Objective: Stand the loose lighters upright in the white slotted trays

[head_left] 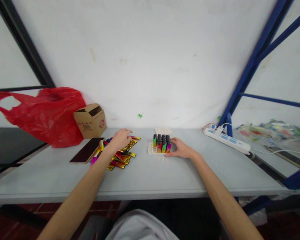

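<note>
Several colourful lighters with black tops (163,147) stand upright in a white tray with round holes (152,150), and holes at its left side hold nothing. My right hand (179,148) rests at the right side of this group, thumb and fingers apart around the tray's right end. On the left, my left hand (121,139) is over a loose pile of shiny gold, red and multicoloured lighters (122,158), with its fingers stretched out. What lies under its palm is hidden.
A dark phone (87,150) lies left of the pile. Behind it are a cardboard box (91,120) and a red plastic bag (50,116). Another white tray (163,131) is near the wall. A power strip (227,140) lies at the right beside a blue frame (252,66).
</note>
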{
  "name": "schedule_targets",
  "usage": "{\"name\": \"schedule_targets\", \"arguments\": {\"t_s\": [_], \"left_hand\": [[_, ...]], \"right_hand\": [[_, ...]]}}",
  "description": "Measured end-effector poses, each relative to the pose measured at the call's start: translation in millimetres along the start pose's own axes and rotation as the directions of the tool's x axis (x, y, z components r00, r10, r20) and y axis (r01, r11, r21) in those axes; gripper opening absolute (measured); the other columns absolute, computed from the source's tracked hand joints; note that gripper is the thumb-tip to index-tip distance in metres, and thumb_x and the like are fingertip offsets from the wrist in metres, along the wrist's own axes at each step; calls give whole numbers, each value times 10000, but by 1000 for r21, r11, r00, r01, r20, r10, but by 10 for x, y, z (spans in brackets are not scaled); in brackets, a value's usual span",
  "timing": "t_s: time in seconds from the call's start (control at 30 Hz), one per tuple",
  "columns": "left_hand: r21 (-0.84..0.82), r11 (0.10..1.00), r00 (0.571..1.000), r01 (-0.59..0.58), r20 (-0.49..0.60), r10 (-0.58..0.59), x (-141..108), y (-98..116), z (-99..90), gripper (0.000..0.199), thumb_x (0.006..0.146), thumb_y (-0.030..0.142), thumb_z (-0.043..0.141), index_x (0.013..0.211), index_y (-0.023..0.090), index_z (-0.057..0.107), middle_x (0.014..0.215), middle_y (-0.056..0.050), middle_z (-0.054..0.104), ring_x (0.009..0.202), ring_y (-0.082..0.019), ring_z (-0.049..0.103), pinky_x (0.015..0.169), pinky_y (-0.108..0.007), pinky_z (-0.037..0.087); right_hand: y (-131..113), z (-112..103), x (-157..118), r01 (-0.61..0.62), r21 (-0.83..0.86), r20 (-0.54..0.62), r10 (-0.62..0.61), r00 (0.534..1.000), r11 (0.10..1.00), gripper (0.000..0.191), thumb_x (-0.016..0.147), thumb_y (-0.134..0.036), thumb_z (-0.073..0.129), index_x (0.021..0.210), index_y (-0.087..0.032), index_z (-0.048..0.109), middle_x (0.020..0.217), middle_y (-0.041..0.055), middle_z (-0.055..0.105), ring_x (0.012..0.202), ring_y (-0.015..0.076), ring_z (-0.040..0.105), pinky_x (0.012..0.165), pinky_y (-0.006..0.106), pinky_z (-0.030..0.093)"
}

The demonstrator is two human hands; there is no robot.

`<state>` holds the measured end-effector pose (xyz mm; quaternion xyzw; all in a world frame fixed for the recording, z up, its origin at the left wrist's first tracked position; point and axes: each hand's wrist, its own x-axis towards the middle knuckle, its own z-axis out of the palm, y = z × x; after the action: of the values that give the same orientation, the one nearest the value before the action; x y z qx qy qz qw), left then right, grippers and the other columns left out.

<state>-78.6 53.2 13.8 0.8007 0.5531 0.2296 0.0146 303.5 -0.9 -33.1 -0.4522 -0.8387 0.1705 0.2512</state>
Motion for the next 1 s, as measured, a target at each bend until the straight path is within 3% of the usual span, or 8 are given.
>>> {"name": "schedule_targets", "arguments": {"t_s": [0.1, 0.23, 0.43, 0.6, 0.7, 0.8, 0.87, 1.0], "left_hand": [[7, 998, 990, 60, 125, -61, -17, -254, -93, 472, 764, 236, 578, 1187, 167, 776, 1276, -179, 766, 1241, -374, 673, 1142, -477, 463], [-51, 998, 982, 25, 187, -15, -46, -340, -194, 418, 706, 246, 608, 1074, 220, 806, 1195, -144, 802, 1176, -367, 705, 1105, -447, 484], [-139, 990, 995, -33, 90, 46, -49, -258, -252, 129, 735, 339, 701, 810, 257, 766, 961, -113, 796, 985, -341, 723, 995, -422, 519], [-291, 956, 998, -36, -66, 17, -114, -145, -311, 258, 805, 508, 746, 879, 263, 717, 911, -83, 779, 906, -310, 707, 891, -374, 528], [-472, 881, 991, -34, -128, -30, -156, 40, -354, 294, 843, 505, 757, 1009, 263, 737, 798, -34, 761, 768, -250, 691, 765, -307, 514], [-663, 747, 985, -59, -161, -65, -166, 274, -344, 312, 813, 461, 814, 1026, 232, 802, 656, -3, 692, 673, -211, 636, 675, -274, 488], [-762, 647, 987, -42, -131, -91, -164, 407, -282, 323, 805, 449, 826, 1018, 207, 832, 612, 5, 660, 636, -197, 605, 642, -279, 485], [-887, 455, 993, 81, 29, -119, -174, 574, -65, 360, 768, 438, 867, 1004, 167, 837, 650, -14, 683, 604, -160, 576, 613, -287, 479]], "right_hand": [[8, -1, -1, -4, -4, 11, 4, 1000, 1000, 861, 737, -683, 869, 1394, -163, 672, 1380, 181, 629, 1286, 359, 594, 1158, 517, 454], [30, 6, -3, 3, 6, 4, -3, 1000, 1000, 891, 725, -688, 875, 1412, -163, 659, 1405, 183, 616, 1298, 361, 588, 1177, 527, 440], [20, 2, -8, 8, 7, -7, -8, 1000, 1000, 837, 721, -694, 874, 1361, -186, 695, 1373, 168, 638, 1279, 364, 600, 1162, 533, 453], [17, -6, -13, -4, 11, 8, 4, 1000, 1000, 861, 721, -697, 873, 1377, -174, 683, 1389, 175, 629, 1293, 366, 591, 1170, 530, 446], [25, -6, -10, -5, 9, 13, 5, 1000, 1000, 863, 739, -693, 862, 1401, -173, 670, 1400, 176, 623, 1299, 366, 586, 1169, 530, 443], [30, -6, -5, 6, -5, 21, -6, 1000, 1000, 850, 759, -688, 850, 1411, -174, 668, 1397, 175, 630, 1299, 366, 585, 1170, 523, 442], [33, -5, -3, 7, -6, 17, -7, 1000, 1000, 846, 752, -691, 854, 1404, -183, 675, 1390, 169, 637, 1294, 366, 590, 1167, 524, 446], [36, -2, -3, -1, 2, 10, 1, 1000, 1000, 844, 743, -696, 858, 1392, -187, 681, 1391, 170, 640, 1293, 369, 596, 1157, 530, 453]]}}
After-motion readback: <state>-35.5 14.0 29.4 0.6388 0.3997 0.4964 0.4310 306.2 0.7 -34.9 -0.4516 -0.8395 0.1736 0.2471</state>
